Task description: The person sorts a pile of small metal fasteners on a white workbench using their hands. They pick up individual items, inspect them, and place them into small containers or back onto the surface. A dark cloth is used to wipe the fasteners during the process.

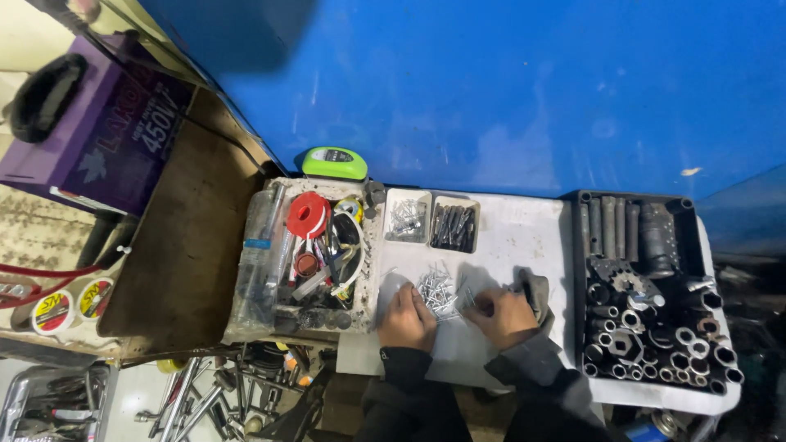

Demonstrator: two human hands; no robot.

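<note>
A loose pile of small silvery screws (436, 292) lies on the white worktop (516, 237), between a person's hands: left hand (407, 317) curled at its edge, right hand (501, 315) pinching beside it, grip contents too small to tell. A socket tray (583, 286) sits right.

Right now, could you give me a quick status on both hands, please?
Left hand and right hand down on white tray, picking at loose pile of screws. Socket case beside right hand.

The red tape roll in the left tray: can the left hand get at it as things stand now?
Probably yes. The left hand rests beside the screws, close to the tray, and the red roll lies on top of the clutter, uncovered.
</note>
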